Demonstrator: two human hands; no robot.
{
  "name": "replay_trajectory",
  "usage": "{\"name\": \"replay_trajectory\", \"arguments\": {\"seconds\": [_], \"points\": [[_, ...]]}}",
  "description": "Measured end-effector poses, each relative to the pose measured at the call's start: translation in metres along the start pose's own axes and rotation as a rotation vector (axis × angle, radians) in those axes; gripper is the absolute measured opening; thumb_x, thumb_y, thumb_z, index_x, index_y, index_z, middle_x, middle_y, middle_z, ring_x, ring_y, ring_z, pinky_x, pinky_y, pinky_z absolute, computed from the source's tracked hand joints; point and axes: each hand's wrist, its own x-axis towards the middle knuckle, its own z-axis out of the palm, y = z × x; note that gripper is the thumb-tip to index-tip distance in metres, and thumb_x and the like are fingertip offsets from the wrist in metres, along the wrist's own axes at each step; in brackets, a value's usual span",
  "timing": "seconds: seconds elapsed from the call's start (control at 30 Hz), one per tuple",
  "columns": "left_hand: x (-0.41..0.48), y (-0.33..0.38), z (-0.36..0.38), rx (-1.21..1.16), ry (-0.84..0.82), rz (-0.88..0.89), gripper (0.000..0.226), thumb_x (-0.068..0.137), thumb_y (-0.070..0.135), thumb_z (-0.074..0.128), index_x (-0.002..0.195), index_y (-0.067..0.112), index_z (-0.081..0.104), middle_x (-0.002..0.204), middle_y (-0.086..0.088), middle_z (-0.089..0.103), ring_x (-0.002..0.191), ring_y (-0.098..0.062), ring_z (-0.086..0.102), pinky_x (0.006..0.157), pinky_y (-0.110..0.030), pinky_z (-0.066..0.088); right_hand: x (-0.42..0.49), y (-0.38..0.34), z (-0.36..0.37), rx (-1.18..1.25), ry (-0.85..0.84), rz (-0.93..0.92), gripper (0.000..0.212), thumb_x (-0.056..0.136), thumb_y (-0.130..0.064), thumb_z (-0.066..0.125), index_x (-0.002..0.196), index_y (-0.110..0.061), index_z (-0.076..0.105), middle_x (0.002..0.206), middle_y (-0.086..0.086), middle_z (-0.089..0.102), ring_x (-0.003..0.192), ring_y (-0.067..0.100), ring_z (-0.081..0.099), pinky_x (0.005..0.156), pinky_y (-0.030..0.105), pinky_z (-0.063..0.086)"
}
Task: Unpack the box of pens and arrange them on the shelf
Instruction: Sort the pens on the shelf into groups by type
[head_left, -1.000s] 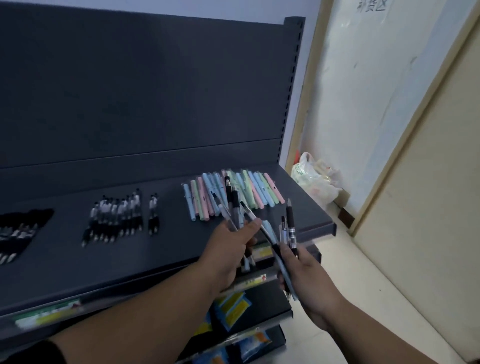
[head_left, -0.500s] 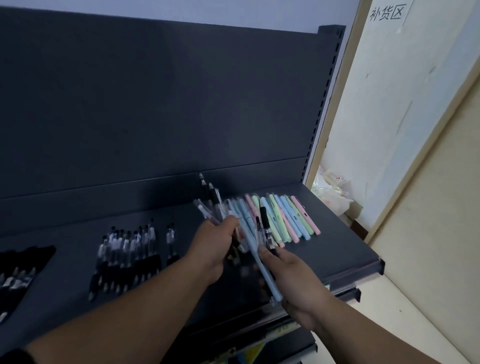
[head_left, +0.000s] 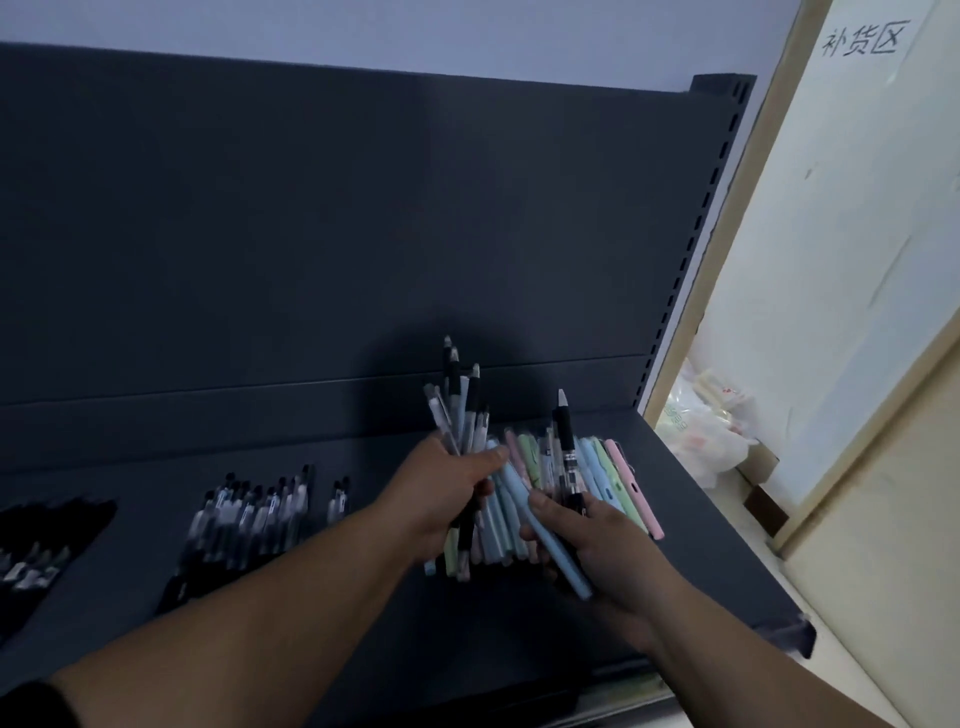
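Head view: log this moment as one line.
left hand: grips pen bundle | right hand: holds blue pen and black-grip pen | both over pastel pens on shelf

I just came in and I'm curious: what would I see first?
The left hand grips a bunch of pens mid-picture, and the right hand holds a light blue pen beside it. Beneath them, pastel pens lie in a row on the dark shelf, with black pens further left.

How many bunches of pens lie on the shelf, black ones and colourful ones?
Black pen bunches: 3 (far-left pile, long row, small pair)
Pastel pen bunches: 1
Total: 4
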Motion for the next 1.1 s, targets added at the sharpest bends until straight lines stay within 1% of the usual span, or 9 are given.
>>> {"name": "replay_trajectory", "arguments": {"seconds": [0.13, 0.33, 0.4, 0.5, 0.63, 0.7, 0.8, 0.93, 1.1], "points": [[0.008, 0.003, 0.007, 0.036, 0.072, -0.018, 0.034, 0.084, 0.032, 0.07, 0.109, 0.013, 0.057, 0.073, -0.001, 0.062, 0.056, -0.007, 0.057, 0.05, -0.021, 0.047, 0.013, -0.019, -0.009, -0.214, -0.05, -0.068, 0.028, 0.089, -0.029, 0.066, 0.101, -0.004, 0.061, 0.075, 0.011, 0.072, 0.052, 0.022, 0.061, 0.048, 0.027, 0.048], [0.008, -0.005, 0.004, -0.051, 0.125, -0.101, 0.031, 0.087, 0.037, 0.065, 0.102, 0.01, 0.06, 0.071, -0.001, 0.062, 0.06, -0.009, 0.059, 0.056, -0.023, 0.051, 0.051, -0.031, -0.006, -0.634, 0.235, -0.202, 0.023, 0.091, -0.036, 0.06, 0.086, -0.014, 0.063, 0.062, -0.004, 0.059, 0.048, 0.007, 0.051, 0.036, 0.011, 0.035], [0.006, -0.007, 0.0, -0.085, 0.12, -0.113, 0.033, 0.089, 0.034, 0.063, 0.102, 0.004, 0.061, 0.069, -0.002, 0.06, 0.056, -0.009, 0.058, 0.056, -0.022, 0.05, 0.061, -0.029, -0.004, -0.659, 0.231, -0.204, 0.023, 0.093, -0.033, 0.056, 0.089, -0.011, 0.061, 0.066, 0.001, 0.063, 0.053, 0.014, 0.056, 0.046, 0.018, 0.048], [0.003, -0.012, -0.003, -0.09, 0.124, -0.124, 0.035, 0.09, 0.032, 0.063, 0.108, 0.002, 0.062, 0.065, 0.0, 0.061, 0.059, -0.011, 0.057, 0.062, -0.027, 0.049, 0.069, -0.024, -0.003, -0.699, 0.217, -0.18, 0.019, 0.093, -0.03, 0.054, 0.09, -0.012, 0.058, 0.075, 0.009, 0.069, 0.065, 0.025, 0.066, 0.068, 0.044, 0.059], [-0.001, -0.015, -0.005, -0.117, 0.113, -0.13, 0.031, 0.09, 0.026, 0.064, 0.11, 0.004, 0.061, 0.064, 0.0, 0.06, 0.052, -0.008, 0.056, 0.05, -0.022, 0.046, 0.068, -0.022, -0.005, -0.584, 0.175, -0.158, 0.02, 0.093, -0.027, 0.055, 0.089, -0.008, 0.059, 0.069, 0.007, 0.065, 0.054, 0.018, 0.061, 0.058, 0.042, 0.058], [-0.001, -0.013, -0.008, -0.136, 0.116, -0.1, 0.035, 0.087, 0.025, 0.068, 0.114, 0.005, 0.059, 0.066, 0.001, 0.061, 0.055, -0.009, 0.056, 0.054, -0.023, 0.048, 0.062, -0.025, -0.004, -0.453, 0.135, -0.126, 0.022, 0.094, -0.028, 0.056, 0.092, -0.007, 0.061, 0.068, 0.004, 0.066, 0.049, 0.012, 0.059, 0.05, 0.031, 0.053], [0.0, -0.008, -0.01, -0.146, 0.132, -0.047, 0.045, 0.083, 0.026, 0.072, 0.119, 0.004, 0.055, 0.064, 0.002, 0.059, 0.058, -0.01, 0.055, 0.062, -0.028, 0.047, 0.049, -0.031, 0.003, -0.251, -0.039, -0.019, 0.024, 0.095, -0.033, 0.057, 0.1, -0.011, 0.065, 0.072, 0.003, 0.067, 0.054, 0.013, 0.059, 0.05, 0.027, 0.047], [-0.003, -0.001, -0.016, -0.2, 0.196, 0.007, 0.049, 0.081, 0.025, 0.073, 0.119, 0.0, 0.054, 0.069, -0.001, 0.058, 0.062, -0.013, 0.053, 0.065, -0.03, 0.046, 0.037, -0.034, 0.018, -0.277, -0.249, 0.077, 0.027, 0.095, -0.041, 0.054, 0.104, -0.02, 0.067, 0.068, -0.001, 0.065, 0.047, 0.012, 0.052, 0.042, 0.022, 0.038], [-0.025, -0.002, -0.035, -0.248, 0.281, 0.044, 0.043, 0.08, 0.018, 0.074, 0.115, -0.001, 0.058, 0.082, -0.008, 0.065, 0.064, -0.013, 0.055, 0.061, -0.028, 0.044, 0.037, -0.032, 0.042, -0.243, -0.398, 0.141, 0.029, 0.096, -0.038, 0.053, 0.11, -0.016, 0.065, 0.066, 0.0, 0.063, 0.049, 0.01, 0.051, 0.042, 0.021, 0.039]]}}
